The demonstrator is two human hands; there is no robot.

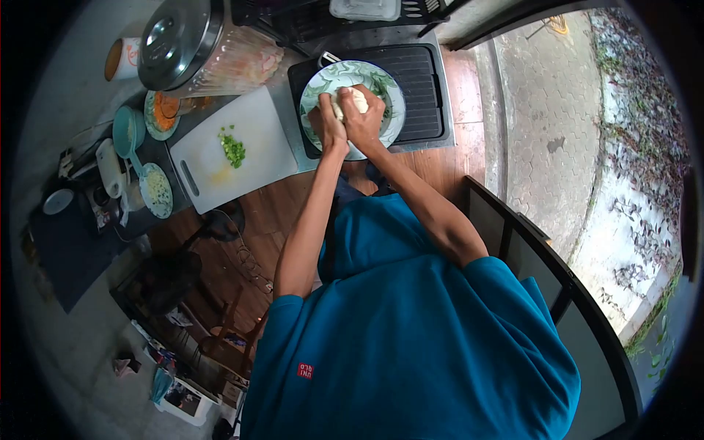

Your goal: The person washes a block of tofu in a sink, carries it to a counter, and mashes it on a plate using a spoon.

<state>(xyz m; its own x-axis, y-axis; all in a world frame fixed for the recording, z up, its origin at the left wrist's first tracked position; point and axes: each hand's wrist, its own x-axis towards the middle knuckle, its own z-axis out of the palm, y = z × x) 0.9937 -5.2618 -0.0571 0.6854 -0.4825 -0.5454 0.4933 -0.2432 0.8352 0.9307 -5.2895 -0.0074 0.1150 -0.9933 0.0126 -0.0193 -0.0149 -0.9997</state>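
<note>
Over a white bowl with a green leaf pattern (392,92), both hands squeeze a soft, pale dough-like lump (357,103). My left hand (331,126) grips it from the left, its fingers partly hidden. My right hand (364,123) wraps round the right side of the lump with bent fingers. The bowl rests on a black ridged griddle plate (422,95). Most of the bowl's inside is hidden by the hands. Left of it lies a white cutting board (260,132) with chopped green pieces (232,149) on it.
A large clear jar with a metal lid (176,44) stands at the back left. A plate of orange food (163,114), a teal bowl (128,128) and a small dish of pale chopped bits (157,189) line the board's left side. A black railing (521,227) runs at the right.
</note>
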